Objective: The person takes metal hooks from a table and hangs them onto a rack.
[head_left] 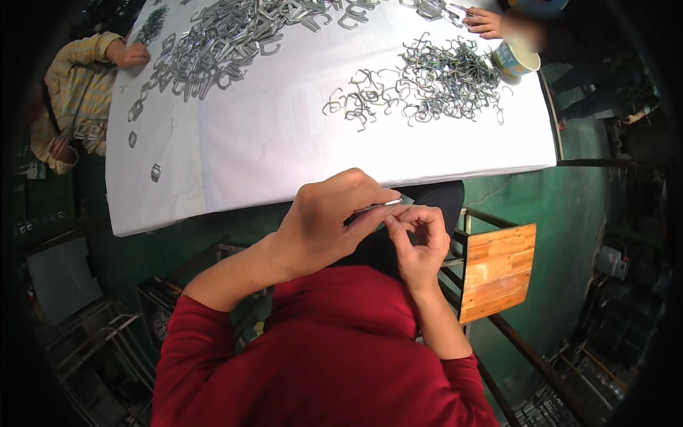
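Observation:
Both hands meet in front of my body, just off the near edge of the white-covered table (284,160). My left hand (327,213) is closed on a small flat metal piece (388,204), whose pale edge shows between thumb and fingers; most of it is hidden. Beside it, my right hand (423,238) is pinched, with thumb and forefinger together close to that piece. Whatever lies in that pinch is too small or hidden to make out. On the table beyond lie a heap of bent wire hooks (448,82) and a larger heap of metal buckles (235,39).
A paper cup (514,60) stands at the table's right edge. A co-worker in a checked sleeve (85,57) sits at the left; another person's hand (485,23) rests at the far right. A wooden-topped stool (498,272) stands at my right. A few loose buckles (156,172) lie near left.

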A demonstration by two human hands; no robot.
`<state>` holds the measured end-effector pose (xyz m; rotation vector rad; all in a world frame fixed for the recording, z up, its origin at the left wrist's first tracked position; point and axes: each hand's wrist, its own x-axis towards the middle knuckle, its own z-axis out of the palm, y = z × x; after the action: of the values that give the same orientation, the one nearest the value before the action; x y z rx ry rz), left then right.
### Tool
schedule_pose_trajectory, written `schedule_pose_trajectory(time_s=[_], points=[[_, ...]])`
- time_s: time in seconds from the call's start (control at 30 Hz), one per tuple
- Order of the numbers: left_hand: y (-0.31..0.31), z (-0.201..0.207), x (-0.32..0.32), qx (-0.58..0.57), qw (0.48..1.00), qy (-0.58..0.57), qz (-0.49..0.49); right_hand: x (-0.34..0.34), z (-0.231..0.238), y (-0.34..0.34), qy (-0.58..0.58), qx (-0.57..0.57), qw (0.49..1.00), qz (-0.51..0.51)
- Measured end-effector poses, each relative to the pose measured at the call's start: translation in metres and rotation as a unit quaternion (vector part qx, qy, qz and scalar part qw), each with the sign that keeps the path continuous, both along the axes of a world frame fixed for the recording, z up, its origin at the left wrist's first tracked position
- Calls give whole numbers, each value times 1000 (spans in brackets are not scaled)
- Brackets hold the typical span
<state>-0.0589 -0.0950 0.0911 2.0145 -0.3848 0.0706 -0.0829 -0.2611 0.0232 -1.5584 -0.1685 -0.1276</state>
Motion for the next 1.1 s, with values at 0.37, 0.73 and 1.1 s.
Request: schedule_pose_trajectory(time_s=[0.37,0.73,1.1], points=[[-2,-15,-16,4,998,59,21,205,-9,-5,-173,-450,868,117],[0,-23,-23,-40,998,40,30,234,-15,10,-183,-527,808,189],[-4,-18,-25,-37,995,56,68,144,23,-10,142,-84,977,133]])
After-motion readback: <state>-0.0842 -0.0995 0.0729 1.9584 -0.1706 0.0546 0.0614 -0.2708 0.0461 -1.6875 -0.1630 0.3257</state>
